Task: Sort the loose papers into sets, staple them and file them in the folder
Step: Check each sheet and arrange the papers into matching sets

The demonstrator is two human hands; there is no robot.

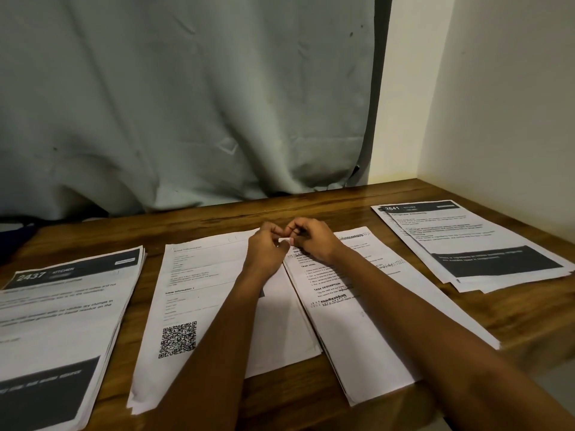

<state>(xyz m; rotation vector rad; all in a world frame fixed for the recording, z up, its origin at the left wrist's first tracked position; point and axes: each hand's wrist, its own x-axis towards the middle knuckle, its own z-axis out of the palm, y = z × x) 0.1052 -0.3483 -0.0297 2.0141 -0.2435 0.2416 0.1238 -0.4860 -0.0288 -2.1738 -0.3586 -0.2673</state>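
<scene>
Four sets of printed papers lie on the wooden table [217, 219]. A thick stack headed 2437 [59, 312] is at the left. The sheet with a QR code [199, 300] is in the middle, with a text set [357, 325] beside it on the right. A stack headed 2641 [466, 241] lies at the far right. My left hand [267, 248] and my right hand [312, 241] meet above the top edges of the two middle sets. Their fingers are curled and together pinch a small pale strip [284, 241]; I cannot tell what it is. No stapler or folder is in view.
A grey curtain [186, 104] hangs behind the table and touches its far edge. A pale wall [497, 88] closes off the right side. The text set overhangs the table's front right edge [529, 346]. A dark object [15, 241] sits at the far left.
</scene>
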